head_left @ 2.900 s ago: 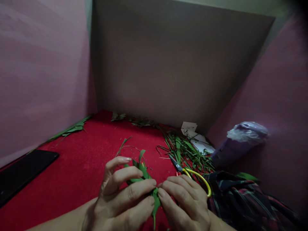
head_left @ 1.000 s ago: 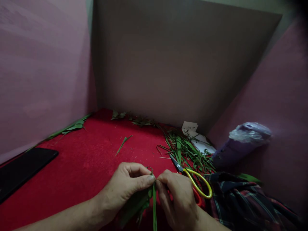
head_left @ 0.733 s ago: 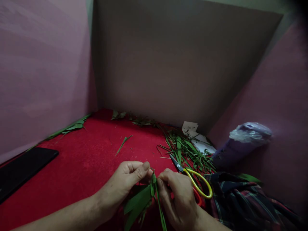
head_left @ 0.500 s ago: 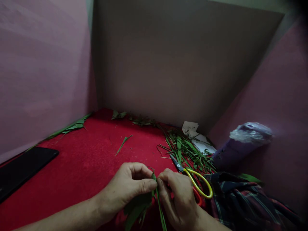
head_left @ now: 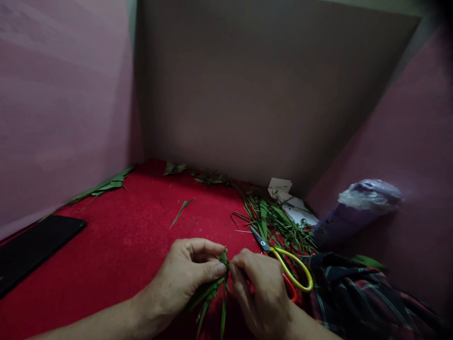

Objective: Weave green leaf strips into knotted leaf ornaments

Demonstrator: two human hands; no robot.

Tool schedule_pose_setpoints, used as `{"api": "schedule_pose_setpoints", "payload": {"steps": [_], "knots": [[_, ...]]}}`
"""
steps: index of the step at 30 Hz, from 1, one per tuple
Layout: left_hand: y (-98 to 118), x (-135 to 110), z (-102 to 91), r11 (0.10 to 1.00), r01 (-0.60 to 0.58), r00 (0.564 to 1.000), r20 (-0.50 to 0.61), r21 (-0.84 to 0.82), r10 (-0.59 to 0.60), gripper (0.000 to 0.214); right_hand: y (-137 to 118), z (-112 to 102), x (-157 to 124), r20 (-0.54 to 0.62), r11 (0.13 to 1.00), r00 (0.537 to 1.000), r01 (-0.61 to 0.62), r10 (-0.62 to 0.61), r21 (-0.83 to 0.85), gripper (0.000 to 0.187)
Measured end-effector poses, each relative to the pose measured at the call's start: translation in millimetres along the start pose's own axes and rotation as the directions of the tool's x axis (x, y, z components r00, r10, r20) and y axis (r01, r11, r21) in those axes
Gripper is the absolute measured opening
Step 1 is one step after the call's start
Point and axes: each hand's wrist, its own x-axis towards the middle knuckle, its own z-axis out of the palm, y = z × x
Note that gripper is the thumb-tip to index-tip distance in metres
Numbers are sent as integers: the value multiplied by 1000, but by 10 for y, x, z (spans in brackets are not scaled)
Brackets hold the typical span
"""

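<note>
Near the bottom middle, my left hand pinches a bundle of green leaves between thumb and forefinger. Leaf blades hang below the fingers over the red cloth, and a folded tip sticks up above the thumb. My right hand is closed close beside the bundle, its thumb and forefinger pressed together at the bundle's edge. What lies in that pinch is too small to make out. Just right of my right hand lie scissors with dark blades and yellow and red handles.
A heap of cut grass and leaves lies behind the scissors, beside white papers. A purple plastic-topped container and plaid cloth are at right. A black phone-like slab lies left on the red cloth. Walls surround it.
The bundle has turned in my left hand, so its hanging blades now point differently. My left hand has shifted slightly left, and a small gap shows between the fingertips of both hands.
</note>
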Motion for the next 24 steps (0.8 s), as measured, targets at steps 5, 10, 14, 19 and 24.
{"api": "schedule_pose_setpoints", "payload": {"steps": [5,10,14,19,24], "knots": [[27,-10,14,998,-6,1000,7,65,5,26,-5,20,9,-20,999,999,36,-36,-12,17],[41,-13,11,993,-35,998,47,116,30,15,-3,8,5,-16,1000,1000,18,-18,6,17],[57,-6,5,994,-44,999,36,104,41,18,-9,4,0,5,998,998,-60,60,17,16],[73,15,-8,997,-7,997,83,78,1,21,-14,29,-26,-18,994,994,-111,111,12,15],[66,-14,-8,998,-3,990,138,56,-4,24,-12,20,-36,-17,994,994,-109,109,8,13]]}}
